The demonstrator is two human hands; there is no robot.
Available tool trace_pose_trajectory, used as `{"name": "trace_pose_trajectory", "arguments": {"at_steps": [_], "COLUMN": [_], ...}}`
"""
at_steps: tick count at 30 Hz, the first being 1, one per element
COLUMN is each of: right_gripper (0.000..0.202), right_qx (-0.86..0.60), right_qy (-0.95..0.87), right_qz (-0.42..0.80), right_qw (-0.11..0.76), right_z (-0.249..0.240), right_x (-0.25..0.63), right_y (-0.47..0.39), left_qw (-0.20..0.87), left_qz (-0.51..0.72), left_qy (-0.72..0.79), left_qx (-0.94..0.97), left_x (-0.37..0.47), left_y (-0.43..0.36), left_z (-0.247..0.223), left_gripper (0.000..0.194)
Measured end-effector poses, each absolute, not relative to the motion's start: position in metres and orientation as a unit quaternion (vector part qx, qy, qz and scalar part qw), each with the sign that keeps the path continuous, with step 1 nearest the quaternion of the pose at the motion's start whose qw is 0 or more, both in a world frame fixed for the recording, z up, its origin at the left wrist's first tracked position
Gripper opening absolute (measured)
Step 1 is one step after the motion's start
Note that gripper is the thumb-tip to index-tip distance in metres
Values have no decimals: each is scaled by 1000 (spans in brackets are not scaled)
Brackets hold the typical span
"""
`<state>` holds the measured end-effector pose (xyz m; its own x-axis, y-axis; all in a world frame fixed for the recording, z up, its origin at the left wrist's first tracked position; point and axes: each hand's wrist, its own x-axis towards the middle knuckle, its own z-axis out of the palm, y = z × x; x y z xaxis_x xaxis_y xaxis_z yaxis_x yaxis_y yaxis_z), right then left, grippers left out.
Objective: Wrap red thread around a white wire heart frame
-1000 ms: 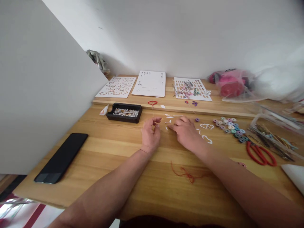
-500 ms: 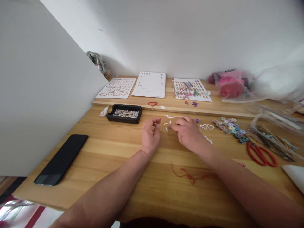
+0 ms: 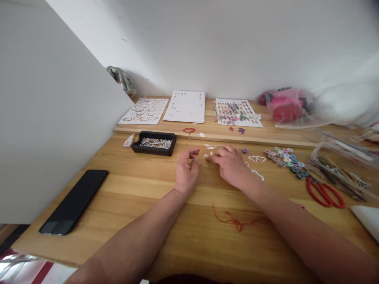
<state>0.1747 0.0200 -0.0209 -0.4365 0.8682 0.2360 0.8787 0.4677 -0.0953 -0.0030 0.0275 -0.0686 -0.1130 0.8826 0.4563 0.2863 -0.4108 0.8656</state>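
My left hand (image 3: 186, 169) rests on its side on the wooden table, fingers curved and thumb apart from them, with nothing visible between. Across from it, my right hand (image 3: 231, 165) reaches in with its index finger stretched out and the fingertip down on the tabletop. That fingertip touches or covers one of several tiny white petal-shaped cutouts (image 3: 211, 153); its thumb is mostly hidden. Just beyond lies a larger white leaf-like cutout (image 3: 209, 146). White curved outline cutouts (image 3: 257, 159) lie right of my right hand. A red wire-stemmed petal outline (image 3: 189, 130) leans past my left hand.
A black tray of beads (image 3: 154, 143) and a small glue bottle (image 3: 128, 141) stand left. Several thread bobbins (image 3: 286, 157), red-handled scissors (image 3: 325, 192) and a clear tool box (image 3: 343, 169) lie right. Red thread (image 3: 235, 221) lies in front; a phone (image 3: 74, 202) lies left.
My right index finger has moved slightly left, onto the small white cutouts, and one of them has shifted toward the others. My left hand stays put. The view has tilted slightly.
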Motion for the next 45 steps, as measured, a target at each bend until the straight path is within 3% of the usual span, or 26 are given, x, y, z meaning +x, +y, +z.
{"name": "trace_pose_trajectory", "arguments": {"at_steps": [25, 33, 38, 45], "right_gripper": [38, 20, 18, 19], "right_qx": [-528, -508, -483, -478], "right_qy": [-838, -845, -839, -812], "right_qz": [-47, 33, 126, 184], "right_qw": [131, 167, 217, 280], "right_z": [-22, -7, -11, -17], "right_x": [172, 175, 176, 181], "right_y": [13, -43, -103, -140], "left_qw": [274, 286, 351, 350], "left_qz": [573, 571, 527, 485], "left_qy": [478, 464, 457, 465], "left_qx": [607, 614, 625, 653], "left_x": [-3, -1, -1, -4], "left_y": [30, 25, 15, 10], "left_z": [-71, -61, -51, -49], "left_gripper": [24, 18, 29, 49]}}
